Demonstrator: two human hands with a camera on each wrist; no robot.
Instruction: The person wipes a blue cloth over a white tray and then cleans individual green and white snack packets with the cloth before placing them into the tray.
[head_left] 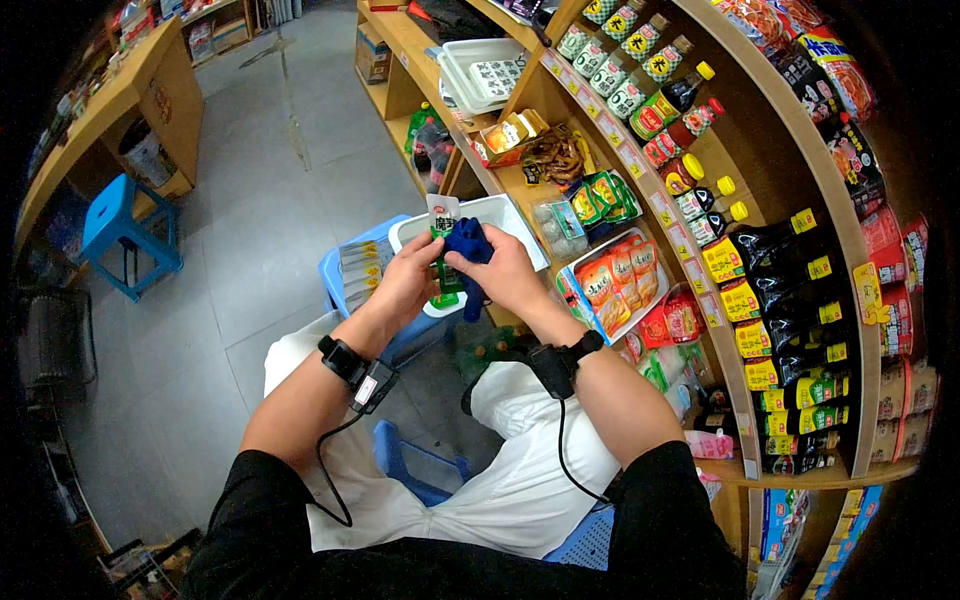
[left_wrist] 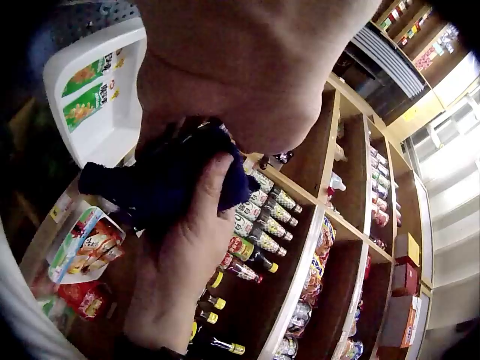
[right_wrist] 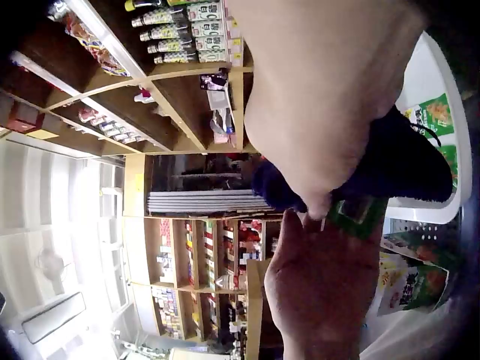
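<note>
My left hand [head_left: 406, 274] grips a green and white snack packet [head_left: 442, 210], its top edge standing up past the fingers. A dark blue cloth [head_left: 467, 240] is bunched in my right hand [head_left: 512, 270] against the packet's right side. In the left wrist view the right thumb lies over the cloth [left_wrist: 169, 180], which hides most of the packet. The right wrist view shows a green part of the packet [right_wrist: 354, 214] at the left fingers. Just beyond both hands, a white tub [head_left: 505, 212] contains green packets [left_wrist: 85, 109].
Packets [head_left: 362, 270] lie in a row left of the tub, on a blue stand [head_left: 330, 272]. To the right, shelves carry dark sauce bottles [head_left: 780, 290] and a tray of orange-red packs [head_left: 618, 285]. A blue stool [head_left: 125, 225] stands on the tiled floor at left.
</note>
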